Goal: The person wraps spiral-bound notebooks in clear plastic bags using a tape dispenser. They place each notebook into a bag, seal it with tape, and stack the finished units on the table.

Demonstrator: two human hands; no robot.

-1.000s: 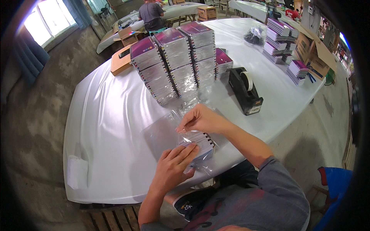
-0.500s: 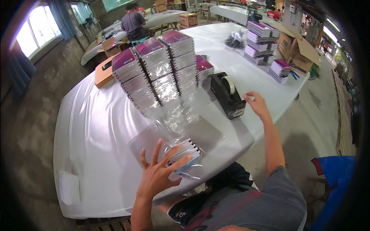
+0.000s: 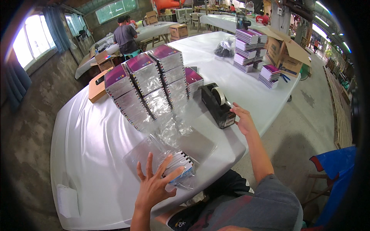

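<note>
My left hand [image 3: 156,188] has its fingers spread over a small stack of notebooks [image 3: 181,163] in clear plastic wrap, near the table's front edge. Its fingertips rest on or just above the loose film. At the cutting end of a black tape dispenser [image 3: 216,107], my right hand [image 3: 243,120] pinches the end of the clear tape [image 3: 228,104]; the fingertips partly hide it. The tape roll [image 3: 218,95] sits in the dispenser. Flat clear plastic sheets [image 3: 202,143] lie beneath and beside the wrapped stack.
Tall wrapped stacks of purple-covered notebooks [image 3: 144,82] stand behind the film. More notebook piles [image 3: 246,50], pliers with blue handles [image 3: 285,77] and an open carton [image 3: 291,57] are at the far right. A brown box [image 3: 97,90] lies left; a person [image 3: 125,36] sits beyond.
My right hand has come in against the dispenser's cutting end from slightly off to its right. My left hand stays spread over the wrapped stack. The whole view has shifted a little.
</note>
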